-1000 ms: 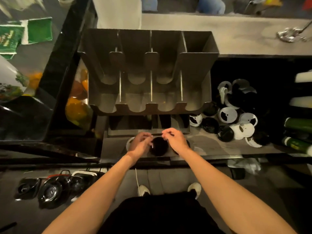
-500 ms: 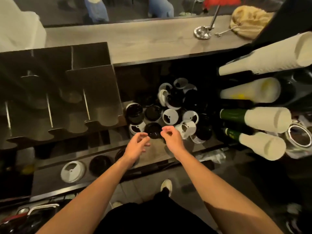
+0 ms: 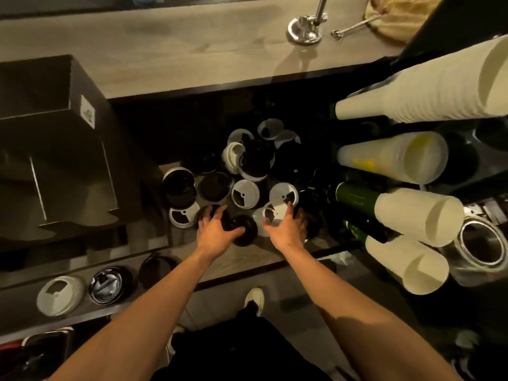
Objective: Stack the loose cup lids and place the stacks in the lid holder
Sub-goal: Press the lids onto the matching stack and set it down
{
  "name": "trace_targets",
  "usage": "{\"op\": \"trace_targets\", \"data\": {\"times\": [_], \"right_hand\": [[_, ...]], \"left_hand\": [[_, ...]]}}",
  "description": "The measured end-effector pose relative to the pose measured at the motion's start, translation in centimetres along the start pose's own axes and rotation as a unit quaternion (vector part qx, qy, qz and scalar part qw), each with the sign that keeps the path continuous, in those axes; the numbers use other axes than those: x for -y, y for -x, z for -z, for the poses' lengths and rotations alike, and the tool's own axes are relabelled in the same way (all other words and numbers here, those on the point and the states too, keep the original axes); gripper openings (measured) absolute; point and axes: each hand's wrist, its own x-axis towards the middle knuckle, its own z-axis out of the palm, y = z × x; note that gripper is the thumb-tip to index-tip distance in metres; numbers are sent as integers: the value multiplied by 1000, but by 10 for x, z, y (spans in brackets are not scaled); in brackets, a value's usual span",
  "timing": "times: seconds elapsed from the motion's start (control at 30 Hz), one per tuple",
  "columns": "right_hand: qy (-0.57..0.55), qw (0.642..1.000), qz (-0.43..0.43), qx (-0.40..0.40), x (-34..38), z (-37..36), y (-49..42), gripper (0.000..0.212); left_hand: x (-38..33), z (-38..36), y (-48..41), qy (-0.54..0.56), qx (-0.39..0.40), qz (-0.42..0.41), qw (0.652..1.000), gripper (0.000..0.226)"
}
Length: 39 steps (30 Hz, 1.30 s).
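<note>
Hands reach into the loose lid pile (image 3: 247, 171): left hand (image 3: 217, 232), fingers spread, cups a black lid (image 3: 244, 233); right hand (image 3: 286, 229), fingers open, rests on a white lid (image 3: 270, 215). Half a second ago both hovered pinched above the pile; the lid holder (image 3: 55, 149) sits further left now.

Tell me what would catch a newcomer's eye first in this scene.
First, the jumble of loose black and white cup lids heaped on the dark shelf at centre, with the left hand and right hand reaching into its near edge. Next, the sleeves of pale cups lying sideways on the right. The dark lid holder stands at left, its visible slot empty.
</note>
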Motion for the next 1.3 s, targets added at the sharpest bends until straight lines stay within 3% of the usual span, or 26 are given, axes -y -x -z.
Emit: {"op": "trace_targets", "data": {"times": [0.13, 0.27, 0.37, 0.53, 0.7, 0.9, 1.1, 1.2, 1.3], "right_hand": [[114, 988, 100, 32, -3, -8, -7, 84], [178, 968, 178, 25, -4, -11, -8, 76], [208, 953, 221, 15, -7, -6, -14, 78], [283, 914, 290, 32, -12, -3, -28, 83], [291, 908, 298, 38, -5, -9, -32, 87], [259, 928, 249, 100, 6, -7, -32, 99], [101, 950, 214, 202, 12, -5, -31, 81], [53, 957, 216, 189, 15, -4, -29, 63], [-24, 970, 184, 159, 17, -3, -26, 59]], "left_hand": [[1, -10, -7, -102, 42, 38, 993, 114], [1, -13, -9, -178, 11, 31, 983, 114], [-3, -14, -6, -215, -2, 12, 977, 118], [2, -23, -5, -288, 55, 1, 956, 136], [6, -27, -2, -286, 51, 7, 957, 128], [8, -28, 4, -233, 1, -4, 973, 110], [15, -28, 7, -153, -7, 5, 988, 104], [15, -25, 7, -113, -2, 19, 993, 90], [10, -21, 3, -92, -11, 47, 995, 72]]}}
